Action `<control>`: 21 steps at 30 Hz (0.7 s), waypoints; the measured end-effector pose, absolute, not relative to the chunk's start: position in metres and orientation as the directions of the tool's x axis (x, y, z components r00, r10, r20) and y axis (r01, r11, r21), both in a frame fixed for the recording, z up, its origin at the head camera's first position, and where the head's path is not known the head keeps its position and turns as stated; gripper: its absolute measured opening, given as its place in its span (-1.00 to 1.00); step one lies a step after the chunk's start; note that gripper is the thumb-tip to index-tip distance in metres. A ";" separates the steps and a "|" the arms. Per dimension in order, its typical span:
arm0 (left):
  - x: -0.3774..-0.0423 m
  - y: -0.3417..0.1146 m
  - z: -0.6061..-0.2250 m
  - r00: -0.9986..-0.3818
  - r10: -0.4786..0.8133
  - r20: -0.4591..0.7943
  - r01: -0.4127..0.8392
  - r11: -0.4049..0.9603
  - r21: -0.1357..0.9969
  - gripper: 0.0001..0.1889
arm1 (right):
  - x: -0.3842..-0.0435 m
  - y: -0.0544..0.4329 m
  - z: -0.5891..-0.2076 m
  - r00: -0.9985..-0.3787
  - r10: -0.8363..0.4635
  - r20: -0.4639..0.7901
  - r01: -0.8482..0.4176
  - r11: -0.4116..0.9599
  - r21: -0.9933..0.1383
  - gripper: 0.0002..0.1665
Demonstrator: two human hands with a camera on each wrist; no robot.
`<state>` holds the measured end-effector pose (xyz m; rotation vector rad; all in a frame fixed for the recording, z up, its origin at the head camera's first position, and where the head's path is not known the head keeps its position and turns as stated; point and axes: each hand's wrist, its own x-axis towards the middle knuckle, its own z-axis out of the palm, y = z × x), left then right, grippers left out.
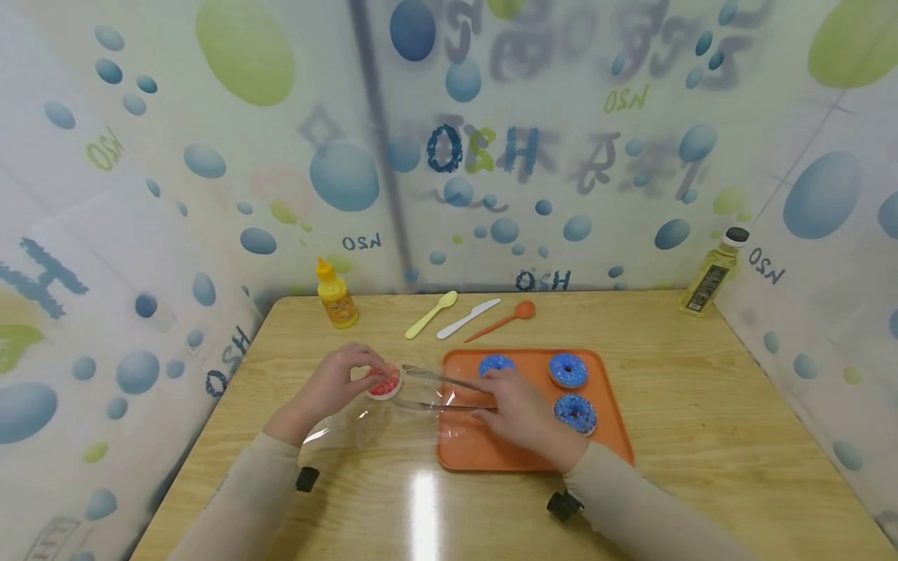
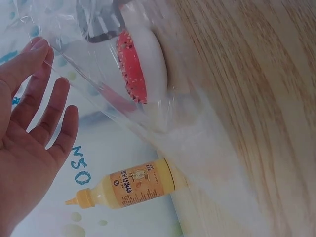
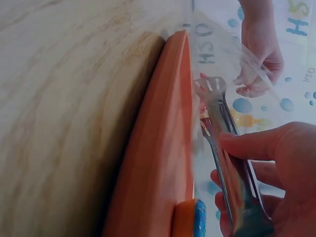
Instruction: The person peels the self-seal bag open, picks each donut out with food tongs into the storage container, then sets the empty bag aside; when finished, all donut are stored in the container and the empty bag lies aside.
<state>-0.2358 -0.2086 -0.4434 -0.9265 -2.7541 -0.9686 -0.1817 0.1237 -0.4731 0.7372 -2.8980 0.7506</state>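
In the head view, my left hand (image 1: 337,386) pinches the edge of a clear plastic bag (image 1: 340,428) between thumb and finger. Inside the bag is a toy donut with red icing and sprinkles (image 1: 384,385); the left wrist view shows this donut (image 2: 133,69) tilted on its side through the film. My right hand (image 1: 522,409) grips metal tongs (image 1: 449,380), whose ends reach into the bag at the donut. Whether the tips still touch it is unclear. In the right wrist view, thumb and fingers wrap the tongs (image 3: 232,163).
An orange tray (image 1: 484,458) under my right hand bears blue donuts (image 1: 567,370). Behind lie a yellow spoon (image 1: 428,315), a white knife (image 1: 468,319) and an orange spoon (image 1: 501,319). A yellow squeeze bottle (image 1: 338,298) stands back left, an oil bottle (image 1: 712,276) back right.
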 end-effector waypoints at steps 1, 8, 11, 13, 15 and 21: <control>-0.236 -0.208 -0.444 -0.810 0.523 0.266 0.573 0.612 0.545 -0.81 | -0.183 0.122 -0.474 -0.885 -0.436 0.163 -0.460 0.769 -0.444 -0.32; -0.237 -0.207 -0.444 -0.794 0.539 0.281 0.594 0.589 0.548 -0.80 | -0.184 0.111 -0.476 -0.878 -0.451 0.162 -0.469 0.739 -0.483 -0.21; -0.238 -0.206 -0.444 -0.796 0.539 0.277 0.592 0.592 0.547 -0.81 | -0.186 0.107 -0.477 -0.874 -0.458 0.164 -0.474 0.726 -0.499 -0.20; -0.238 -0.205 -0.444 -0.794 0.542 0.277 0.594 0.592 0.544 -0.81 | -0.186 0.106 -0.477 -0.877 -0.453 0.160 -0.468 0.729 -0.500 -0.23; -0.238 -0.205 -0.444 -0.789 0.546 0.282 0.601 0.590 0.539 -0.81 | -0.188 0.104 -0.478 -0.880 -0.450 0.152 -0.460 0.730 -0.506 -0.25; -0.238 -0.206 -0.445 -0.787 0.549 0.282 0.602 0.584 0.544 -0.80 | -0.192 0.102 -0.484 -0.884 -0.442 0.154 -0.452 0.722 -0.524 -0.28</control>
